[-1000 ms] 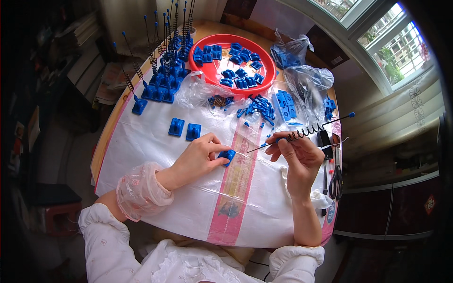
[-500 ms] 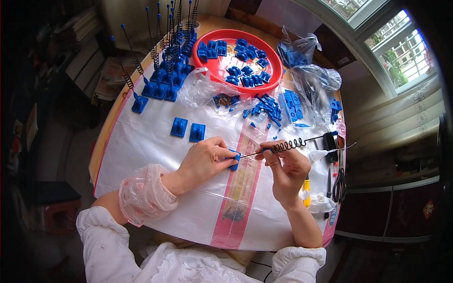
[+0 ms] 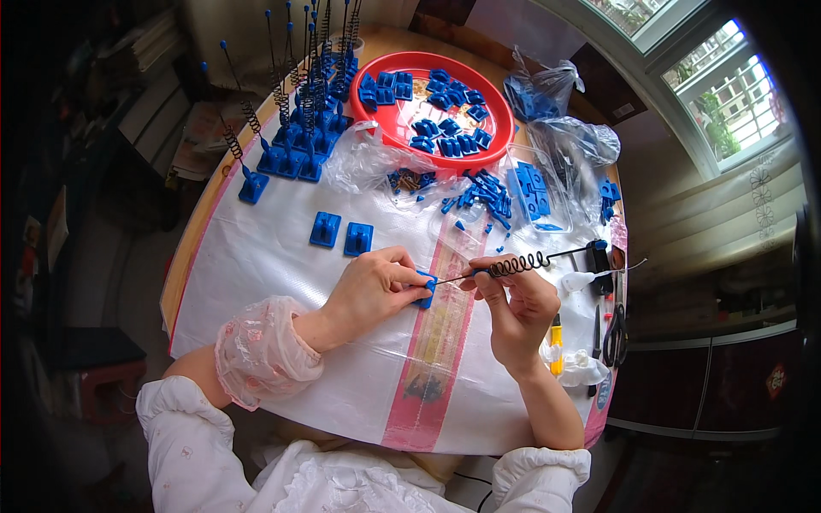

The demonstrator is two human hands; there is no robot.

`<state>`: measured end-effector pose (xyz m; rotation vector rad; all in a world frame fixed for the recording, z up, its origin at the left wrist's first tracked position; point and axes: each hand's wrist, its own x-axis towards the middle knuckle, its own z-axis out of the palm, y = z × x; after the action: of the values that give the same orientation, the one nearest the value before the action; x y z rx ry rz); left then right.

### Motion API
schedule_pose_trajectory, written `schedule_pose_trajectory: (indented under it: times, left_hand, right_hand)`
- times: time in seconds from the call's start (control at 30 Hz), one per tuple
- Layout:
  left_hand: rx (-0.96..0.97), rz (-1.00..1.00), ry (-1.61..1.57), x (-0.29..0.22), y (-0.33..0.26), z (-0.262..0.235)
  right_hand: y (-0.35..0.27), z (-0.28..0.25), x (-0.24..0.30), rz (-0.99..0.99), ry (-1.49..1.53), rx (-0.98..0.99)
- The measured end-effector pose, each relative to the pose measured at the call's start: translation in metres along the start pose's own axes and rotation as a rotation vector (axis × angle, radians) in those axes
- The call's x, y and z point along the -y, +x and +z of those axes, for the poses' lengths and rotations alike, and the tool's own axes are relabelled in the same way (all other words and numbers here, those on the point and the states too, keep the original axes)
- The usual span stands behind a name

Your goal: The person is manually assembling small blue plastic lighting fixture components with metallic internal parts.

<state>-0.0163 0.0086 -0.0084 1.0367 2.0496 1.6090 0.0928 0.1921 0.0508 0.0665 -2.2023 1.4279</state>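
My left hand (image 3: 374, 286) pinches a small blue plastic base (image 3: 425, 296) against the white sheet, its fingers covering most of it. In my right hand (image 3: 520, 315) is a black coiled spring rod (image 3: 519, 263), gripped between thumb and fingers close to the lower end of its coil. The rod's thin straight end points left and meets the blue base; whether it sits inside is hidden by my fingertips. Its far end, with a blue cap, sticks out to the right. Beyond my left hand, two blue bases (image 3: 325, 229) lie side by side.
Several finished-looking spring stands (image 3: 291, 158) crowd the far left. A red round tray (image 3: 506, 147) holds blue parts; loose blue pieces (image 3: 483, 197) lie before it. On the right are a clear box (image 3: 560, 224), a white-nozzled bottle (image 3: 578, 280), black scissors (image 3: 615, 338) and a yellow-handled tool (image 3: 557, 346).
My right hand and the spring rod have shifted slightly left, and the rod's capped end has come a little inward. The left hand stays put on the base.
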Motion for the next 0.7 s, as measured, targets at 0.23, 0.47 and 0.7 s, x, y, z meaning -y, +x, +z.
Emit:
schedule_pose_trajectory:
  times: [0.23,0.47,0.7]
  left_hand:
    - [0.001,-0.010,-0.022,0.0014,0.0006,-0.0002]
    - [0.004,-0.058,-0.055,0.0037,0.0011,0.0007]
    - [-0.002,-0.111,-0.079,-0.0023,0.0013,-0.0027]
  right_hand:
    - [0.0007,0.0009,0.0003,0.050,0.005,-0.002]
    - [0.0022,0.0062,-0.0008,0.023,0.023,-0.084]
    - [0.0011,0.0058,-0.0021,0.010,0.005,-0.089]
